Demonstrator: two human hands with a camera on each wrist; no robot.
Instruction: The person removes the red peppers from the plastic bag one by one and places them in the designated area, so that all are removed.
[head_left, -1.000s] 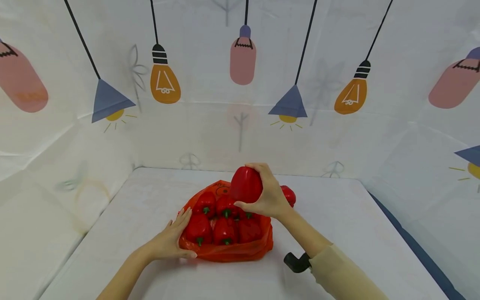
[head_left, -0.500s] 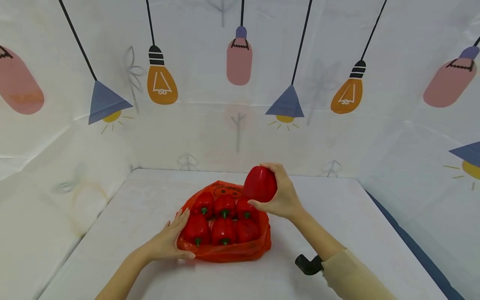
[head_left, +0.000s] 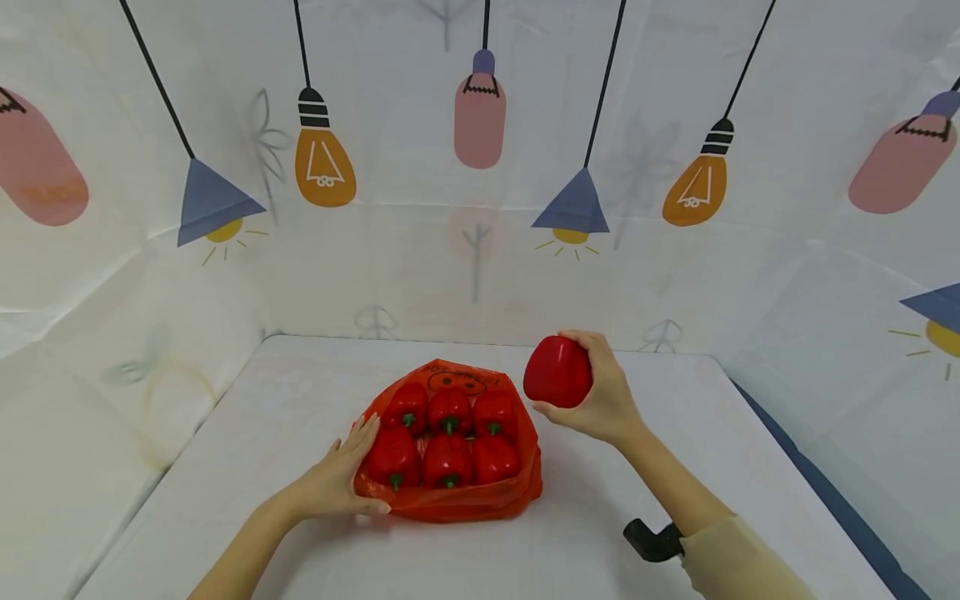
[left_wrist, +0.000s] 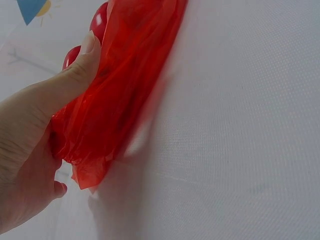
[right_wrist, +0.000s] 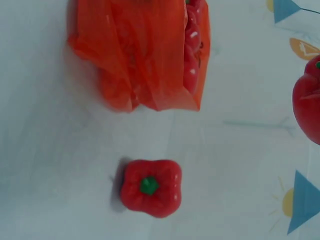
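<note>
A red bell pepper (head_left: pixel 557 372) is held aloft in my right hand (head_left: pixel 604 398), thumb below it and fingers over its far side. Part of this pepper (right_wrist: pixel 309 102) enters the right wrist view at the right edge. To its left, an orange-red plastic bag (head_left: pixel 480 503) stands with its mouth towards me, several red bell peppers (head_left: pixel 450 464) stacked inside in two rows, green stems outward. My left hand (head_left: pixel 336 477) rests against the bag's left side, fingers fairly straight along it and thumb at the front. In the left wrist view the thumb (left_wrist: pixel 82 67) presses near the rim.
Another red bell pepper (right_wrist: pixel 159 195) sits on the white table right of the bag; in the head view my right hand and its pepper hide it. A white sheet with printed lamps (head_left: pixel 480 275) encloses the back and sides. A black wrist mount (head_left: pixel 651 542) juts from the right sleeve.
My right hand has carried its pepper rightwards from above the bag's right back corner to beside the bag. The loose pepper has become hidden from the head view. My left hand stays on the bag.
</note>
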